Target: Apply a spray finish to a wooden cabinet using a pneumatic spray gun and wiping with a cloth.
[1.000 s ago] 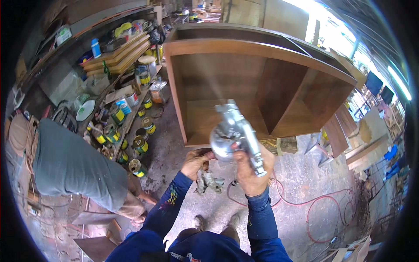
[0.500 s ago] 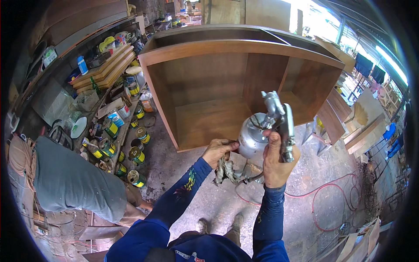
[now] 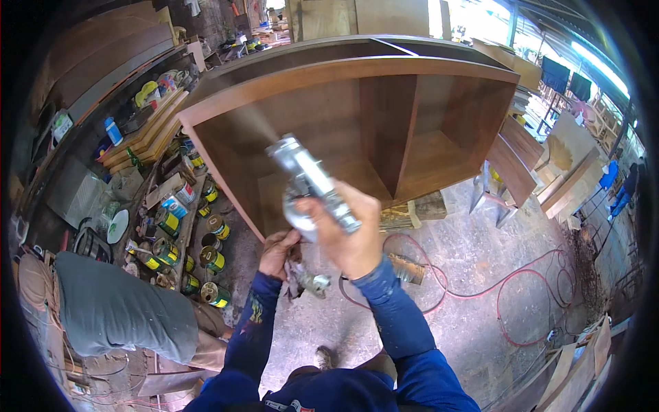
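Observation:
My right hand (image 3: 357,223) is wrapped round the grip of a metal spray gun (image 3: 312,180), its nozzle angled to the far left. A pale mist (image 3: 255,125) fans out from the nozzle toward the left part of an open wooden cabinet (image 3: 390,134). Below the gun, its silver cup (image 3: 296,209) is partly hidden by the gun and my right hand. Against the lower side of the cup is my left hand (image 3: 278,253), closed on a crumpled, stained rag (image 3: 307,280) that hangs below it.
Paint cans (image 3: 213,259) crowd the floor and a low bench at left. A person in a grey shirt (image 3: 123,302) bends at lower left. A red hose (image 3: 504,302) curls over the floor at right. Wooden panels (image 3: 518,161) lean beyond the cabinet's right end.
Both hands and the spray gun have moved left. The gun has swung from upright to pointing far left, and mist now shows at its nozzle. The rag is still in my left hand.

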`<state>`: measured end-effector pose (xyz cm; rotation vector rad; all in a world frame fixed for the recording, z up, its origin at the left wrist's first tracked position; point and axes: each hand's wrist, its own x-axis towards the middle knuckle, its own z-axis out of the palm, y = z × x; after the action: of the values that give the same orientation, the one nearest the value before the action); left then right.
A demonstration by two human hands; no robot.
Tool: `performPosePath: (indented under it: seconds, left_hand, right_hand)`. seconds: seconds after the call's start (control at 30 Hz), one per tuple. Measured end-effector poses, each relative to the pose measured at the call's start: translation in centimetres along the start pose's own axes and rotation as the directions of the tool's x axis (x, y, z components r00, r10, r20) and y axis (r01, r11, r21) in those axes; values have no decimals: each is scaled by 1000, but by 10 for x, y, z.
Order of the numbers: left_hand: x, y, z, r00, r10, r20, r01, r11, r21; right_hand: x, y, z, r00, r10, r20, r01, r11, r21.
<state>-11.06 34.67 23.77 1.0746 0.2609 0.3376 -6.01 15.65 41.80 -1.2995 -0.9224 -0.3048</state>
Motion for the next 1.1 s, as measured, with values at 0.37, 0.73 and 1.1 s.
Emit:
performPosePath:
  seconds: [0.37, 0.73, 1.1]
  left_hand:
    - [141, -138, 316, 898, -292, 328, 244, 953, 181]
    - [156, -382, 239, 881, -430, -199, 458, 880, 127]
    - [139, 103, 103, -5, 972, 236, 148, -233, 961]
  right_hand:
    - [26, 69, -299, 813, 114, -571, -302, 921, -247]
    - [-132, 201, -514, 888, 391, -244, -435, 536, -724]
    - [-371, 277, -494, 518, 730, -447, -832, 308, -462]
